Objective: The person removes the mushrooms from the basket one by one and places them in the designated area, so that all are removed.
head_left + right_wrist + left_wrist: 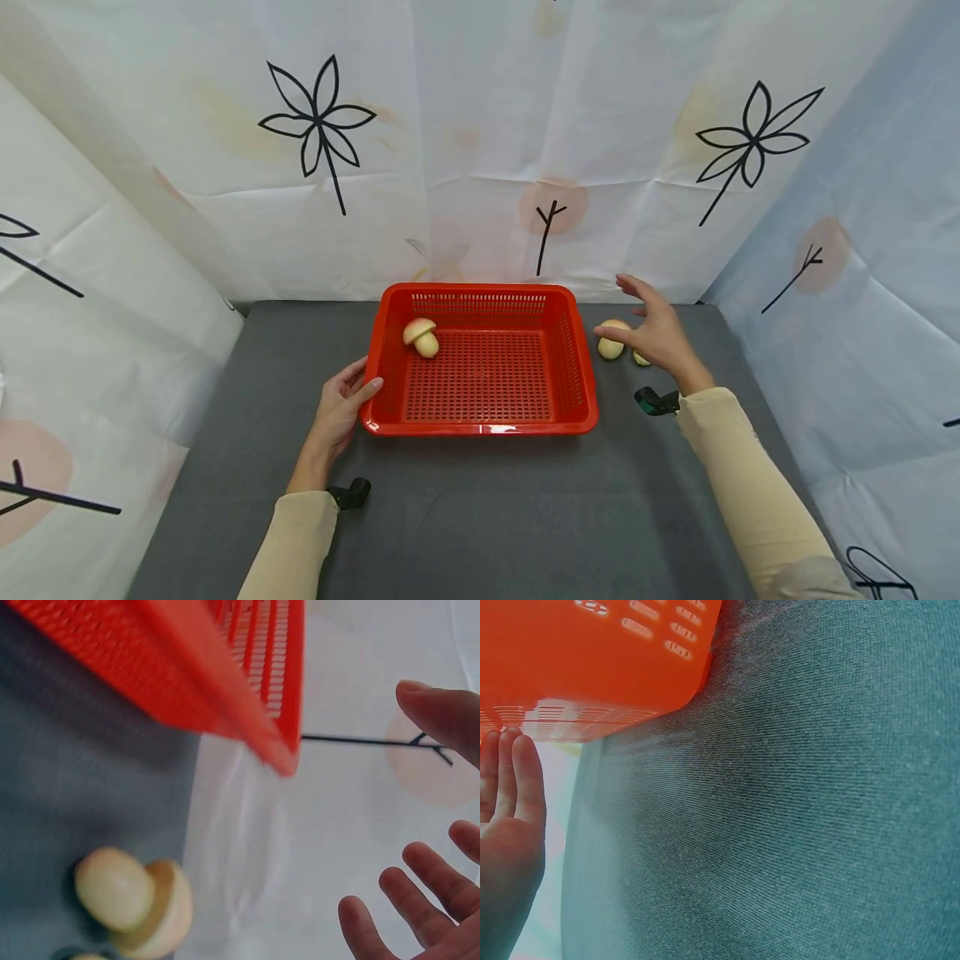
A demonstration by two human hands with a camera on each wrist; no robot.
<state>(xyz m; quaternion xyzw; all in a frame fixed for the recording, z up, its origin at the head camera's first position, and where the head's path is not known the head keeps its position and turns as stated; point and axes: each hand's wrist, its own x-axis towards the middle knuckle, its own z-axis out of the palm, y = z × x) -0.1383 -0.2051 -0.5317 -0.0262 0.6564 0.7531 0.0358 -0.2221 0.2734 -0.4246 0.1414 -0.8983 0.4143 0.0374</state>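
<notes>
A red plastic basket (pixel 480 429) with slotted walls sits on the grey table. My left hand (pixel 339 412) holds its left rim, the thumb over the edge and the fingers against the outer wall, as the left wrist view also shows. Inside the basket, toward its left back, lies a pale mushroom (pixel 422 336). To the right of the basket my right hand (pixel 656 333) hovers with fingers spread and nothing in it. Under it lie a second mushroom (pixel 124 896), cap and stem visible in the right wrist view, and another pale piece (pixel 641 358), mostly hidden by the hand.
The grey cloth-covered table (pixel 465 525) runs back to a white curtain (pixel 480 125) with black flower drawings. More curtain hangs at the left and right sides. Each wrist carries a small black camera mount (pixel 352 493).
</notes>
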